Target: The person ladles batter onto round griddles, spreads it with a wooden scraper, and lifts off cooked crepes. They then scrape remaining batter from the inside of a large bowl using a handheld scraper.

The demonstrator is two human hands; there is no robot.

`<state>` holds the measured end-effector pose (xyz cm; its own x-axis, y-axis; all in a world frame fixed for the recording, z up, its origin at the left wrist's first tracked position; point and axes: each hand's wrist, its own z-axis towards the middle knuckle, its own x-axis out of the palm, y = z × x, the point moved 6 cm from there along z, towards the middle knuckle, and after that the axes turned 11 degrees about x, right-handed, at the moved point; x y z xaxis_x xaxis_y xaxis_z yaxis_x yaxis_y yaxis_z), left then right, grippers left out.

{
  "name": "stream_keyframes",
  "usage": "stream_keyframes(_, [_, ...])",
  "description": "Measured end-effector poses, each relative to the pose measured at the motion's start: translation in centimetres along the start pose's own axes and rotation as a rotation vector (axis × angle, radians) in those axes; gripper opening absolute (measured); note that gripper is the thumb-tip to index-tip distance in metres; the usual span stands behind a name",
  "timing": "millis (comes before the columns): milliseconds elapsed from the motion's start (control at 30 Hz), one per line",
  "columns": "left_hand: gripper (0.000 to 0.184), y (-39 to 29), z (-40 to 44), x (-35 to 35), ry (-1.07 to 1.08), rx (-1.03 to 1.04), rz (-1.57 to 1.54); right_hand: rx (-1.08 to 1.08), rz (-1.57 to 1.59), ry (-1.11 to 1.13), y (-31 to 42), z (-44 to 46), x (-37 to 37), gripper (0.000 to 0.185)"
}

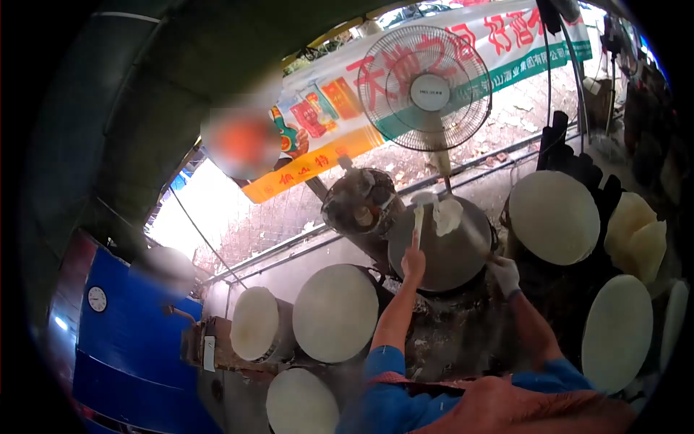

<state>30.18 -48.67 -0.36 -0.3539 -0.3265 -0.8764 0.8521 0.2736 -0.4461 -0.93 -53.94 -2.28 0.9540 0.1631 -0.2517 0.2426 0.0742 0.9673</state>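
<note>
A dark round griddle (pixel 452 264) lies in front of me, with a pale patch of batter or dough (pixel 447 215) near its far edge. My left hand (pixel 414 262) is closed around the handle of a light-coloured scraper-like tool (pixel 418 220), which reaches over the griddle's left part. At the griddle's right edge, my right hand (pixel 503 273), in what looks like a white glove, is closed; what it grips is too blurred to make out. Round pale sheets (pixel 335 313) (pixel 554 218) cover neighbouring round griddles on both sides.
A caged fan (pixel 430 92) stands beyond the griddle, before a printed banner (pixel 325 119). A drum-like container (pixel 361 202) is at the griddle's far left. More pale sheets (pixel 617 333) (pixel 254 323) lie around. Folded sheets (pixel 635 238) rest at the right.
</note>
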Motion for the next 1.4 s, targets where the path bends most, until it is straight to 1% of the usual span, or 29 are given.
stream_keyframes(33, [0.070, -0.9, 0.7, -1.4, -0.016, 0.016, -0.031, -0.146, -0.537, -0.075, 1.2, -0.7, 0.4, 0.029])
stream_keyframes(100, [0.067, -1.9, 0.8, -6.2, -0.259, 0.052, -0.263, -0.054, -0.866, -0.067, 0.6, 1.0, 0.1, 0.028])
stream_keyframes(167, [0.066, -2.1, 0.7, -10.2, -0.401, 0.117, -0.385, 0.181, -0.516, -0.011, -1.5, 2.9, -0.4, 0.023])
stream_keyframes(200, [0.066, -1.4, 0.5, -11.6, -0.424, 0.151, -0.388, 0.219, -0.157, 0.007, -1.7, 2.6, 1.7, 0.023])
stream_keyframes(233, [0.067, 0.2, -0.9, -11.3, -0.512, 0.336, -0.324, 0.245, 0.197, 0.016, -1.6, 2.4, 4.8, 0.023])
stream_keyframes(300, [0.065, 1.3, -5.4, -10.0, -0.211, 0.042, -0.431, 0.256, -0.150, 0.149, 0.4, 3.4, 9.7, 0.029])
stream_keyframes(333, [0.064, 4.3, -8.4, -6.9, -0.114, 0.097, -0.403, 0.138, -0.371, 0.153, 1.4, 5.1, 11.1, 0.027])
stream_keyframes(367, [0.065, 6.2, -11.4, -5.6, -0.023, 0.020, -0.337, 0.001, -0.521, -0.017, 5.3, 4.8, 9.1, 0.026])
stream_keyframes(400, [0.066, 7.5, -15.2, -4.8, 0.044, -0.067, -0.281, -0.029, -0.595, 0.017, 5.0, 5.7, 7.3, 0.025])
stream_keyframes(433, [0.067, 8.2, -18.6, -4.4, 0.098, -0.130, -0.253, 0.087, -0.620, 0.016, 4.8, 5.4, 3.9, 0.024])
stream_keyframes(500, [0.067, 8.5, -23.1, -4.8, 0.088, -0.160, -0.324, 0.270, -0.383, -0.209, -0.2, 3.3, 0.7, 0.028])
stream_keyframes(567, [0.066, 8.5, -24.8, -4.7, 0.095, -0.145, -0.357, 0.422, -0.087, -0.069, -2.0, 0.2, 4.4, 0.032])
stream_keyframes(633, [0.066, 8.2, -26.0, -5.1, 0.119, -0.123, -0.256, 0.385, 0.041, 0.105, -1.1, 0.2, 10.6, 0.036])
stream_keyframes(667, [0.065, 12.9, -27.2, -1.8, 0.049, -0.131, -0.428, 0.290, -0.211, 0.067, -0.3, 0.3, 10.0, 0.036])
stream_keyframes(700, [0.065, 11.8, -27.2, -2.6, 0.059, -0.029, -0.299, 0.180, -0.449, 0.043, 3.5, 0.8, 8.0, 0.036])
stream_keyframes(733, [0.064, 10.9, -26.8, -3.4, 0.068, 0.056, -0.154, 0.146, -0.387, 0.221, 6.5, 0.8, 4.9, 0.036])
stream_keyframes(767, [0.065, 10.0, -26.7, -4.2, 0.034, 0.091, -0.179, 0.268, -0.340, 0.181, 3.9, 1.8, 2.9, 0.034])
stream_keyframes(800, [0.066, 8.9, -26.2, -5.1, 0.008, 0.078, -0.206, 0.210, 0.006, 0.191, 6.5, 1.3, 0.5, 0.030])
stream_keyframes(833, [0.065, 8.1, -26.0, -5.4, 0.054, -0.034, -0.221, 0.384, 0.401, 0.185, 7.9, -0.4, -0.3, 0.027])
stream_keyframes(900, [0.063, 4.8, -25.5, -7.4, 0.102, -0.240, -0.419, 0.401, 0.097, 0.151, -2.2, 2.3, 4.7, 0.027])
stream_keyframes(933, [0.063, 4.7, -25.2, -7.2, 0.089, -0.224, -0.383, 0.248, 0.217, 0.199, -4.9, 2.7, 8.7, 0.029])
stream_keyframes(967, [0.064, 4.7, -25.5, -6.6, 0.079, -0.210, -0.354, 0.249, 0.233, 0.201, -8.6, 3.6, 12.5, 0.031])
stream_keyframes(1033, [0.064, 5.0, -25.7, -5.5, 0.056, -0.202, -0.317, 0.348, 0.151, 0.431, -2.8, 3.8, 9.8, 0.034])
stream_keyframes(1100, [0.066, 5.4, -26.3, -4.9, 0.041, -0.213, -0.296, 0.492, 0.176, 0.498, -1.4, 6.2, 4.9, 0.034])
stream_keyframes(1167, [0.066, 4.8, -25.7, -4.7, 0.054, -0.306, -0.278, 0.518, 0.687, 0.438, -4.9, 9.4, 3.6, 0.037])
stream_keyframes(1233, [0.065, 4.0, -26.2, -4.6, 0.083, -0.425, -0.275, 0.452, 0.292, 0.349, -12.6, 10.9, 7.9, 0.029])
stream_keyframes(1267, [0.065, 3.6, -26.1, -4.6, 0.072, -0.412, -0.237, 0.322, 0.219, 0.400, -12.5, 9.8, 10.0, 0.039])
stream_keyframes(1300, [0.065, 3.3, -25.8, -4.5, 0.050, -0.393, -0.252, 0.520, 0.263, 0.485, -10.0, 7.7, 10.2, 0.038])
stream_keyframes(1400, [0.064, 2.8, -26.7, -4.3, 0.027, -0.387, -0.242, 0.558, 0.218, 0.651, -3.3, 8.3, 4.1, 0.033])
